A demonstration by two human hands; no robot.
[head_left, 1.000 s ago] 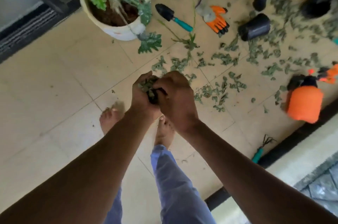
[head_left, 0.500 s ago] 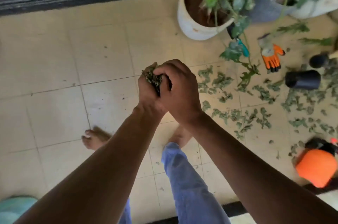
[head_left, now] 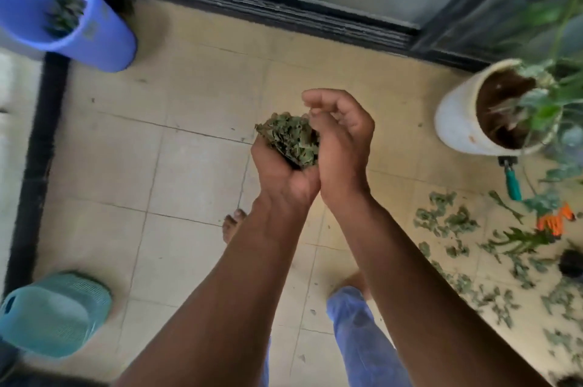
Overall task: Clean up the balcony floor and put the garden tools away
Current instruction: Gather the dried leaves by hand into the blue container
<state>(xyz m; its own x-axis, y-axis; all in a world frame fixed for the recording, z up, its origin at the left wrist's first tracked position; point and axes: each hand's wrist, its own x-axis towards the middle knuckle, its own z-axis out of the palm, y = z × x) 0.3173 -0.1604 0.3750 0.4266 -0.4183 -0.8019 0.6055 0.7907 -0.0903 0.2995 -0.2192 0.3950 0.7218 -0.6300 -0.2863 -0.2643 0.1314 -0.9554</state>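
Two bare hands cupped a clump of dry leaves (head_left: 290, 140) above a tiled balcony floor (head_left: 189, 172).

The left hand (head_left: 280, 172) curled its fingers (head_left: 263, 151) under the clump; the right hand (head_left: 340, 146) pressed against it, fingers (head_left: 318, 99) bent over the top. More leaf litter (head_left: 448, 222) lay scattered to the right, beside a white plant pot (head_left: 457, 121), a teal-handled trowel (head_left: 511, 178) and an orange glove (head_left: 555, 222). A blue bucket (head_left: 104, 36) holding leaves stood far left by the sliding door track (head_left: 284, 11), well apart from the hands; a teal basket (head_left: 53, 317) sat nearer.
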